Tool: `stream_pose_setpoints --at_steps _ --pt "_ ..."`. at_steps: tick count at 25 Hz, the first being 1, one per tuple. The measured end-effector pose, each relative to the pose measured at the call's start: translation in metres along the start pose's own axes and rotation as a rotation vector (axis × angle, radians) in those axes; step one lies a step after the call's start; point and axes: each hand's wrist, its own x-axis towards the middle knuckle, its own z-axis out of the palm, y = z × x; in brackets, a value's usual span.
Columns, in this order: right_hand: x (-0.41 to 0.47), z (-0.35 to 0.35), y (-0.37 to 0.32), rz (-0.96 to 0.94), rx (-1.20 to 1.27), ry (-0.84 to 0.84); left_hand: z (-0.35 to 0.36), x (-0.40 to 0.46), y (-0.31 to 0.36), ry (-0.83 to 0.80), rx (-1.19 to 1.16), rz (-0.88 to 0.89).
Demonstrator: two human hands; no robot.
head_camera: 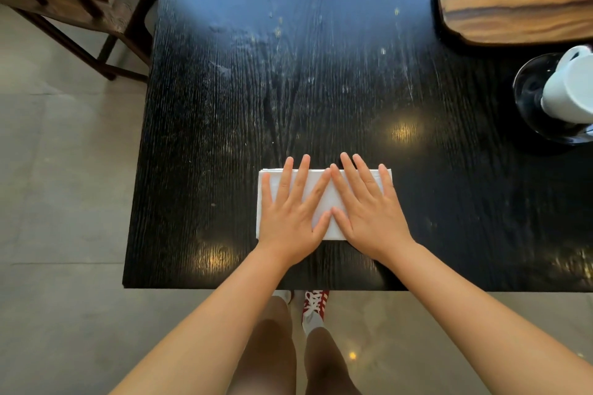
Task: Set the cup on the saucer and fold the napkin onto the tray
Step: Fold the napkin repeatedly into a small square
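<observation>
two flat hands press the white napkin (324,202) on the near part of the table (224,106). the cup (569,90) already stands on the saucer (529,90) at far right. the napkin looks folded but not yet on the tray (513,0). left hand (288,221) and right hand (372,218) lie palm down, fingers (301,176) spread wide, holding nothing.

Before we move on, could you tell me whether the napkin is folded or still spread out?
Folded: the napkin lies as a compact rectangle with a doubled far edge, both hands flat on it.
</observation>
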Motion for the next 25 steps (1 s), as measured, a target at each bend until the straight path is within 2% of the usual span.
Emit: stream_pose_setpoints --at_steps 3,6,11,14,16,17,19,23,25 --pt "-0.007 -0.002 0.024 -0.059 -0.022 -0.033 -0.002 -0.001 -0.005 0.003 -0.005 0.045" --pt "-0.015 -0.002 0.033 -0.035 -0.020 -0.035 -0.002 -0.014 -0.023 0.015 0.028 0.084" --pt "-0.036 0.002 -0.004 0.176 0.011 0.035 -0.015 -0.015 -0.073 -0.015 0.140 0.236" --pt "-0.055 0.008 -0.049 0.369 0.069 0.071 -0.014 -0.002 -0.056 0.008 0.078 0.095" --pt "-0.070 0.013 -0.076 0.383 0.084 0.046 -0.010 0.006 -0.036 0.041 -0.022 -0.030" --pt "-0.079 0.016 -0.084 0.354 0.080 0.039 -0.009 0.010 -0.031 0.039 -0.057 -0.038" --pt "-0.099 0.023 -0.088 0.237 0.057 0.048 -0.008 0.019 -0.029 0.025 -0.046 0.065" --pt "-0.115 0.034 -0.052 -0.185 -0.024 0.146 -0.013 0.033 -0.032 -0.006 0.026 0.391" --pt "-0.110 0.033 -0.032 -0.398 -0.011 0.209 -0.014 0.041 -0.030 -0.022 0.063 0.496"
